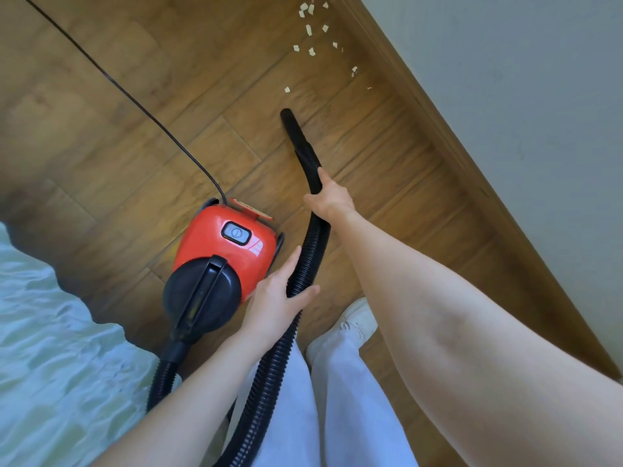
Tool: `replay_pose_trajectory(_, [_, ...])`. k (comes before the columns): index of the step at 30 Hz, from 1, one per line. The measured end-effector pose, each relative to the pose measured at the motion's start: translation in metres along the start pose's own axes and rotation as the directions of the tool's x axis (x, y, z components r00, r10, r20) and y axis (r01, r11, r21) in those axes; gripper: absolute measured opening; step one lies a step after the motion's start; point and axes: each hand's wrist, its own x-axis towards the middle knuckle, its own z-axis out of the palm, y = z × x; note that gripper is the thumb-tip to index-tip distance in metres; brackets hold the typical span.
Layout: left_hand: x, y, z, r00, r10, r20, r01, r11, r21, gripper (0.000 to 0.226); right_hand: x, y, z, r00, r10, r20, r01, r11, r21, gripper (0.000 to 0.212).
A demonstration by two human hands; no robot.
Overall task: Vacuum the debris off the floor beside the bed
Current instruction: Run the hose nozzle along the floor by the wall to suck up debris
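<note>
Two hands held the hose (305, 261): the right hand (328, 198) clenched it near the nozzle (293, 129), the left hand (278, 298) lower. The debris (312, 32) lay ahead along the nozzle's axis, by the floor's wall edge.

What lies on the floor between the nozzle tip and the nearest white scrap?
Nothing: in the head view, only bare wooden floor separates the nozzle tip from the nearest white scrap.

One vacuum (224, 254), one hose (303, 261), two hands (276, 298)
</note>
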Motion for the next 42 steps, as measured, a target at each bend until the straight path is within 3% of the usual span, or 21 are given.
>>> replay_pose_trajectory(12, [-0.025,0.017,0.027,0.977,-0.056,0.207,0.038,0.995,0.088,0.07,-0.034,0.073,-0.018,0.983,0.179,-0.038,-0.174,0.979,0.109,0.071])
replay_pose_trajectory(24, [0.042,0.048,-0.019,0.998,-0.024,-0.064,0.019,0.998,-0.064,0.07,0.042,-0.045,-0.036,0.997,-0.082,0.008,0.082,0.994,-0.07,0.073])
replay_pose_trajectory(29, [0.067,0.067,-0.027,0.996,-0.037,-0.076,0.032,0.997,-0.068,0.07,0.058,-0.07,-0.066,0.993,-0.113,0.015,0.115,0.987,-0.113,0.072])
replay_pose_trajectory(34, [0.066,0.089,0.0,0.999,-0.042,-0.015,0.043,0.998,0.042,0.072,0.051,-0.028,-0.094,0.997,-0.063,0.035,0.066,0.994,-0.084,0.071])
replay_pose_trajectory(42, [0.057,0.113,0.058,0.989,-0.044,0.14,0.003,0.96,0.279,0.066,0.032,0.077,-0.133,0.99,0.14,-0.008,-0.137,0.978,0.156,0.072])
